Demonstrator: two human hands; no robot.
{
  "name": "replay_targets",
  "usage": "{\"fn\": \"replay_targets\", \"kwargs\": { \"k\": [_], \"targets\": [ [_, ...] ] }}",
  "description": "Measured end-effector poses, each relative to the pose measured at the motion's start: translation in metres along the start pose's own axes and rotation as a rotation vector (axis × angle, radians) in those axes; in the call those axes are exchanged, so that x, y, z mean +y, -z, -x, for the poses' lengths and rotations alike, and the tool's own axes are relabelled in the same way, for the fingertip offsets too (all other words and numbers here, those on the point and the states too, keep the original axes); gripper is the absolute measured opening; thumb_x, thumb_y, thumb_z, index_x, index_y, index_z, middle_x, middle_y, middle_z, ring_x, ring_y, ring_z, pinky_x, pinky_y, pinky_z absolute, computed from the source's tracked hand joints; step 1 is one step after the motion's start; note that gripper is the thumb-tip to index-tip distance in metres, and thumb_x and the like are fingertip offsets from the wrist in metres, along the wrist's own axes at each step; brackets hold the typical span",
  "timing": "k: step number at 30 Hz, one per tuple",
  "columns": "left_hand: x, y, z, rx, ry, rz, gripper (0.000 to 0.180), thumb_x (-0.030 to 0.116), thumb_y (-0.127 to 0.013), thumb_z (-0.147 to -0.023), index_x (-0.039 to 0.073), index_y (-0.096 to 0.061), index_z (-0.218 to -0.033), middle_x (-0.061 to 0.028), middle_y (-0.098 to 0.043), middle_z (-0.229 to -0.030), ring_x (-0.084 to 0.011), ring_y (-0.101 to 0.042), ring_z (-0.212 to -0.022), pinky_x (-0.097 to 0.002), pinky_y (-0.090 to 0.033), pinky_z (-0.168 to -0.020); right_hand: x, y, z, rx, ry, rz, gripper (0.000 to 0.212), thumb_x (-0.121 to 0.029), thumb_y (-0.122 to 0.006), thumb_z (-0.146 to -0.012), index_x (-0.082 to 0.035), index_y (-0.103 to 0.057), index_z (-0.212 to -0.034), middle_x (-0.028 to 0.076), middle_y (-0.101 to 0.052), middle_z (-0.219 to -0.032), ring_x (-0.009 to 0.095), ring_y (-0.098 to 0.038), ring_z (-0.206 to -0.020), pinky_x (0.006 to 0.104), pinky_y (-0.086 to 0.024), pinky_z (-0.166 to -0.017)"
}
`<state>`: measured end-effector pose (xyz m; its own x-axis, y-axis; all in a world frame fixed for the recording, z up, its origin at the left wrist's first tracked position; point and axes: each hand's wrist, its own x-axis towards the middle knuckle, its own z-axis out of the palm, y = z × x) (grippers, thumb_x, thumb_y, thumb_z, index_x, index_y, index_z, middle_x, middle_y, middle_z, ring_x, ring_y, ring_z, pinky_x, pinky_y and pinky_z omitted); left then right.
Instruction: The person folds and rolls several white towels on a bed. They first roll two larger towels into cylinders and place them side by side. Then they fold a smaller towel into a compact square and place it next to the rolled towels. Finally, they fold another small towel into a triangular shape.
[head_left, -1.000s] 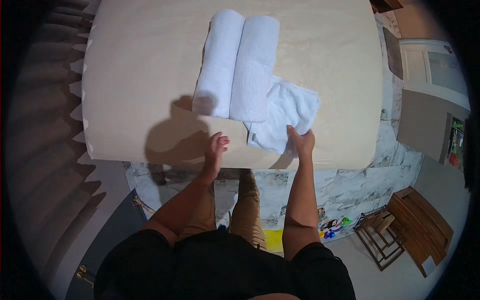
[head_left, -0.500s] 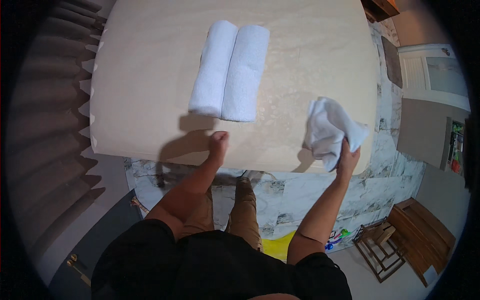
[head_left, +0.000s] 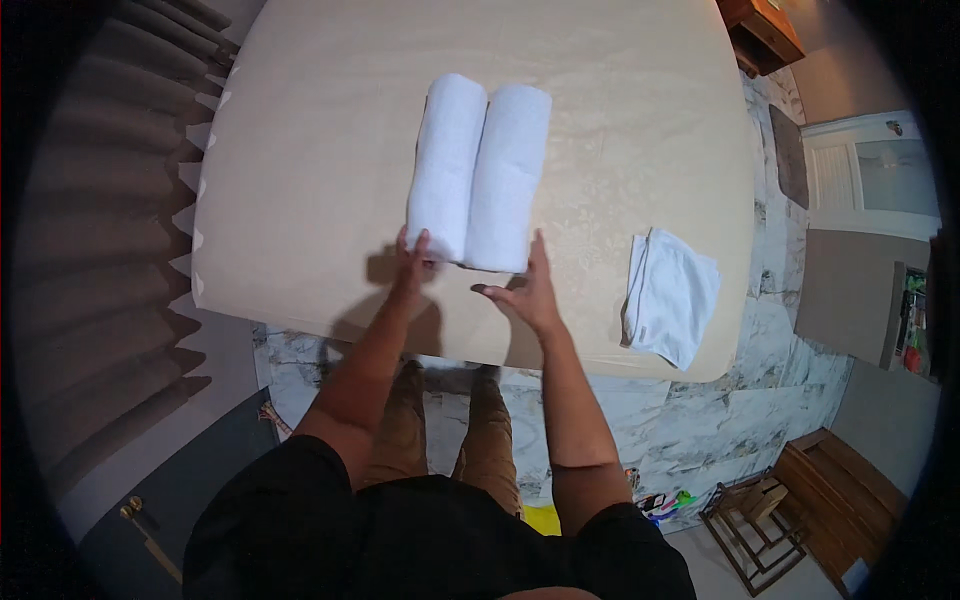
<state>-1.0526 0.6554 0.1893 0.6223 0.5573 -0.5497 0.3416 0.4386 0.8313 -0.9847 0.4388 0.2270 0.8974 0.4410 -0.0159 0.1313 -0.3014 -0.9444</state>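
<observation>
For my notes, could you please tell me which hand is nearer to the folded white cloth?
The right. The right hand is left of the folded white cloth, apart from it; the left hand is farther left.

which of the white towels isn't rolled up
The rightmost towel, lying flat and apart; the left roll and middle roll lie side by side.

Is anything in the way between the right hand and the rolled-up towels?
Nothing visible is in the way: the right hand is beside the near end of the right towel roll. The white cloth lies apart on the bed, further right.
</observation>
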Motion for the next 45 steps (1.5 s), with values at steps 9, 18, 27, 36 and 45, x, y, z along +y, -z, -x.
{"fn": "replay_targets", "kwargs": {
  "k": [9, 18, 27, 36, 45],
  "targets": [
    [0.003, 0.017, -0.047, 0.044, -0.308, -0.589, 0.066, 0.037, -0.063, -0.090, 0.000, -0.037, -0.138, -0.0170, -0.055, -0.118, -0.0231, -0.054, -0.109, -0.0357, -0.046, -0.091, 0.016, 0.043, -0.021, -0.285, -0.322, -0.218, 0.097, -0.023, -0.077, -0.077, -0.010, -0.015, -0.150, 0.018, -0.039, -0.142, 0.028, -0.042, -0.127, 0.0383, -0.038, -0.102],
    [0.120, -0.057, -0.124, -0.389, -0.148, -0.139, 0.095, 0.034, -0.074, -0.081, 0.003, -0.015, -0.149, -0.0200, -0.041, -0.140, -0.0281, -0.045, -0.125, -0.0367, -0.037, -0.104, -0.008, 0.011, -0.135, -0.017, -0.412, -0.303, 0.101, -0.033, -0.077, -0.076, -0.006, -0.011, -0.148, 0.021, -0.044, -0.135, 0.030, -0.049, -0.120, 0.0420, -0.045, -0.095],
    [0.127, -0.034, -0.156, -0.423, -0.192, -0.310, 0.090, 0.044, -0.066, -0.084, 0.008, -0.017, -0.150, -0.0181, -0.037, -0.144, -0.0277, -0.039, -0.131, -0.0382, -0.033, -0.107, -0.010, -0.044, -0.160, -0.063, -0.333, -0.265, 0.096, -0.028, -0.075, -0.074, -0.006, -0.016, -0.147, 0.021, -0.045, -0.133, 0.032, -0.051, -0.117, 0.0418, -0.044, -0.096],
    [0.043, 0.041, -0.119, -0.412, -0.398, -0.440, 0.065, 0.032, -0.042, -0.100, 0.001, -0.014, -0.149, -0.0140, -0.027, -0.152, -0.0226, -0.023, -0.141, -0.0323, -0.016, -0.114, -0.008, -0.042, -0.104, -0.051, -0.368, -0.082, 0.088, -0.041, -0.059, -0.091, -0.011, -0.004, -0.152, 0.026, -0.033, -0.146, 0.033, -0.041, -0.131, 0.0375, -0.035, -0.106],
    [-0.063, 0.104, 0.079, -0.462, -0.567, -0.676, 0.056, 0.017, -0.065, -0.083, 0.005, -0.045, -0.133, -0.0137, -0.048, -0.129, -0.0291, -0.043, -0.126, -0.0449, -0.027, -0.109, 0.071, 0.043, 0.093, 0.654, -0.505, -0.037, 0.018, -0.014, -0.060, -0.093, -0.001, -0.060, -0.106, 0.004, -0.066, -0.092, 0.011, -0.063, -0.083, 0.0226, -0.048, -0.069]
  ]
}}
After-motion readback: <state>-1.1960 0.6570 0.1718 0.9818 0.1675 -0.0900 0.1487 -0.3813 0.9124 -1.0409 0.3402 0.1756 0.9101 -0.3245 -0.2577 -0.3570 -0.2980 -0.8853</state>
